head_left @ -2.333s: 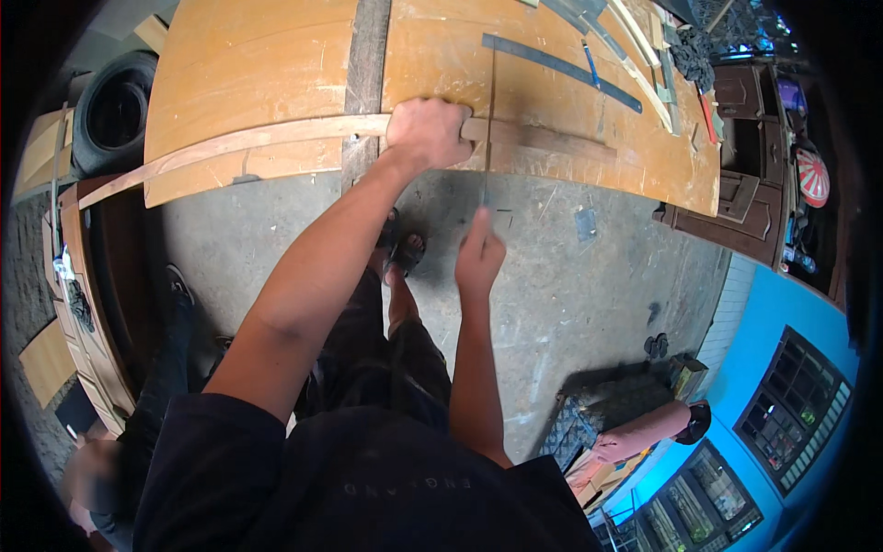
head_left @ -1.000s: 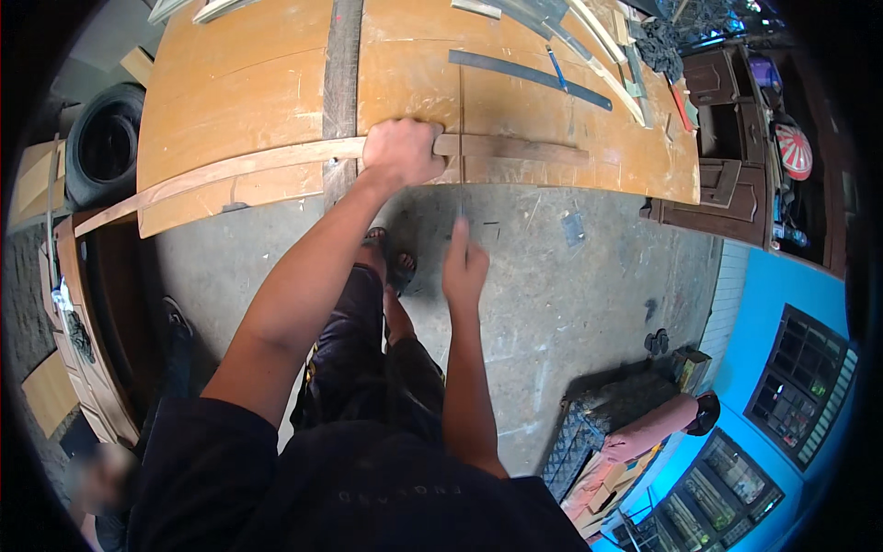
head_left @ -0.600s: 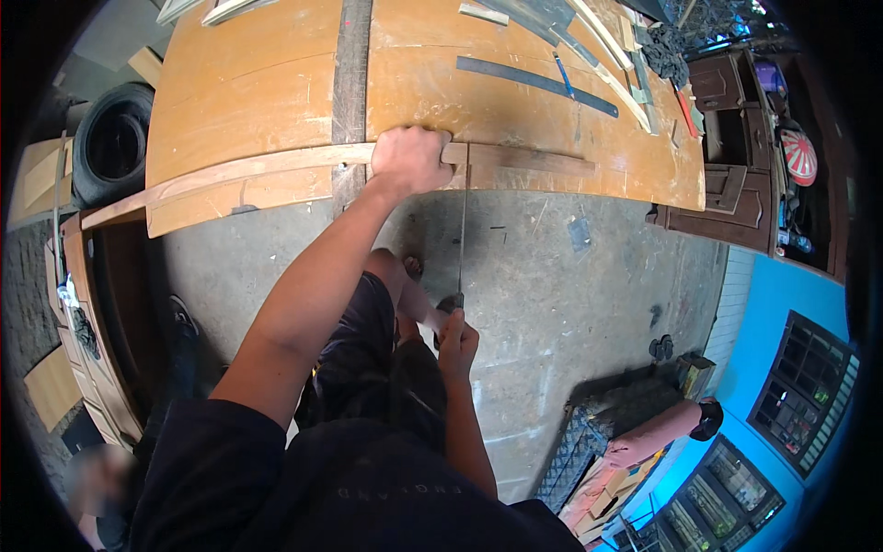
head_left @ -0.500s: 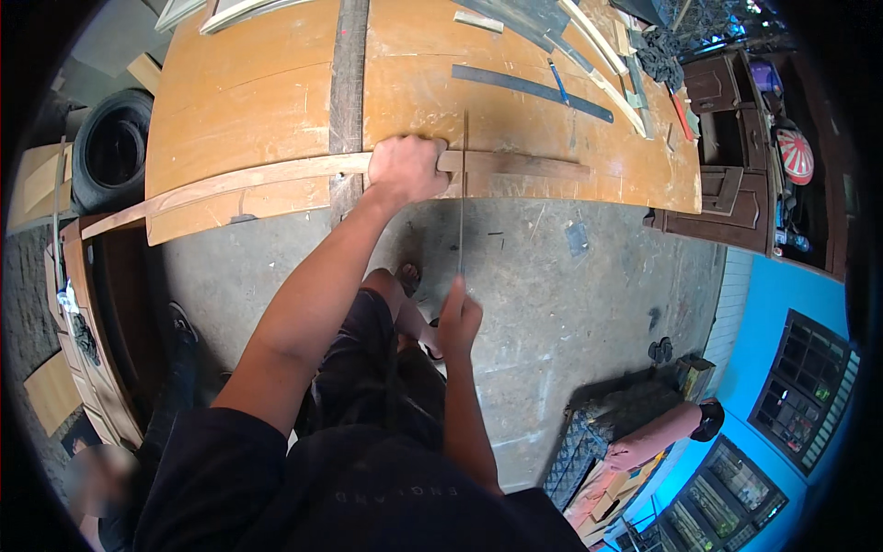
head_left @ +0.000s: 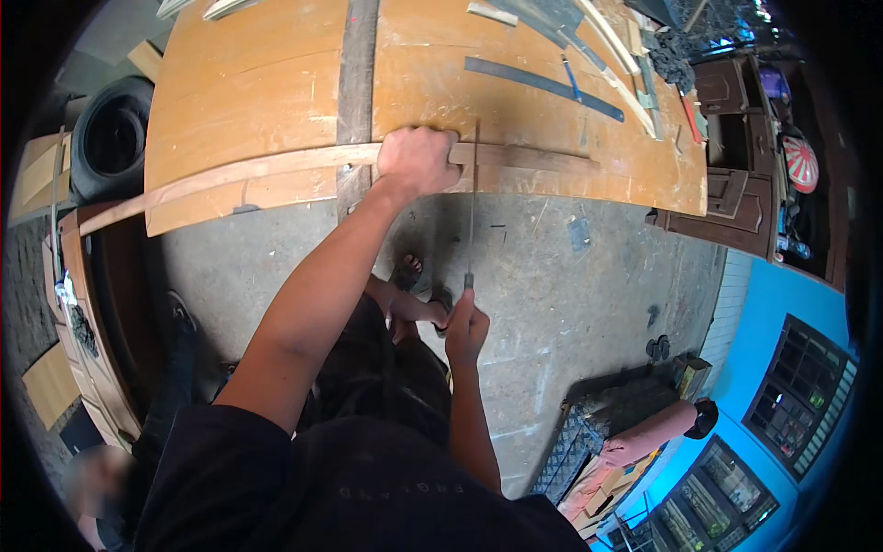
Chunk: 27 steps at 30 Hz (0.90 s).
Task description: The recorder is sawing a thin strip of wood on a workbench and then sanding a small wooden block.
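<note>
Gripping the saw (head_left: 473, 210), the right hand (head_left: 466, 333) is farther from the bench (head_left: 241, 103) than a second ago, likely a back-stroke. The left hand (head_left: 417, 158) clasps the wooden strip (head_left: 276, 164) along the near edge, the saw crossing it.

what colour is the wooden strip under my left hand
The wooden strip looks light brown, darker toward its right end: head view.

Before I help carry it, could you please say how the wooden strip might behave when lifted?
The strip looks slender, so probably light and slightly springy. Its left end reaches past the table, so it might dip there.
</note>
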Each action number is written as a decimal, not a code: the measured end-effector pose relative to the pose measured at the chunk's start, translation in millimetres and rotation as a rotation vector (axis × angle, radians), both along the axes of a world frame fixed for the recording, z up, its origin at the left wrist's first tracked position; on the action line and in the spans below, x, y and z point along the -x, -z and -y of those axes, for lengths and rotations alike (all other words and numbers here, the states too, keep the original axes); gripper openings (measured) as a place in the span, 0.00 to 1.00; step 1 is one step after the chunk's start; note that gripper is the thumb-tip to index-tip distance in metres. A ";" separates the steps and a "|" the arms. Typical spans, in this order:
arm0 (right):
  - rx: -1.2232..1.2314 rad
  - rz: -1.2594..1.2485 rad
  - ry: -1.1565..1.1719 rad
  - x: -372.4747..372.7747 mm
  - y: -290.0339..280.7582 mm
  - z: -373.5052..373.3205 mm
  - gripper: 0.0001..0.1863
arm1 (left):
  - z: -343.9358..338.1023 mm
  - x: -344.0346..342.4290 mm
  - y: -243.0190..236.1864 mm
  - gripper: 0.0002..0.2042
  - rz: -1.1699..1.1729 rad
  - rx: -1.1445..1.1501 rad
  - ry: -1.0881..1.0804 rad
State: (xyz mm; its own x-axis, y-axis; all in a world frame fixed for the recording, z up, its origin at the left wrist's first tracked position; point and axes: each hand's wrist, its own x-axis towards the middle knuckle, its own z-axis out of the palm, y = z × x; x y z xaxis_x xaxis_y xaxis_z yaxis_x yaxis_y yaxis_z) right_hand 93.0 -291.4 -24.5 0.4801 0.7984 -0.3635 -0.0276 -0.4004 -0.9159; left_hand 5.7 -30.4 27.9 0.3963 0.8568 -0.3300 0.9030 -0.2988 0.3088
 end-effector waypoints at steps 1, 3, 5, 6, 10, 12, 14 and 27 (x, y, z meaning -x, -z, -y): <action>0.040 0.080 -0.029 -4.0 -0.8 -23.9 0.30 | -1.5 -1.0 1.5 0.16 0.011 -0.008 -0.031; 0.076 0.213 -0.092 -18.3 -11.5 -92.3 0.30 | -2.5 -8.1 3.4 0.16 0.022 -0.023 -0.006; 0.082 0.260 -0.128 -25.8 -8.3 -131.2 0.31 | 3.0 -12.1 3.5 0.16 0.024 -0.017 0.017; 0.062 0.307 -0.090 -21.8 -4.2 -139.4 0.31 | 2.6 -13.4 -2.3 0.16 0.004 0.013 -0.008; 0.008 0.210 -0.026 2.8 0.7 -72.8 0.30 | -1.6 -5.1 -5.7 0.16 -0.013 0.027 -0.035; 0.028 0.166 0.012 6.3 3.8 -10.7 0.31 | -2.5 -7.3 -4.9 0.15 -0.006 0.030 -0.034; 0.024 0.159 0.016 4.6 -4.3 3.7 0.30 | -4.0 -7.8 -5.8 0.15 -0.003 0.030 -0.024; -0.042 0.173 -0.030 -3.0 20.1 -47.4 0.31 | -4.1 -7.1 -3.6 0.15 -0.002 0.035 -0.050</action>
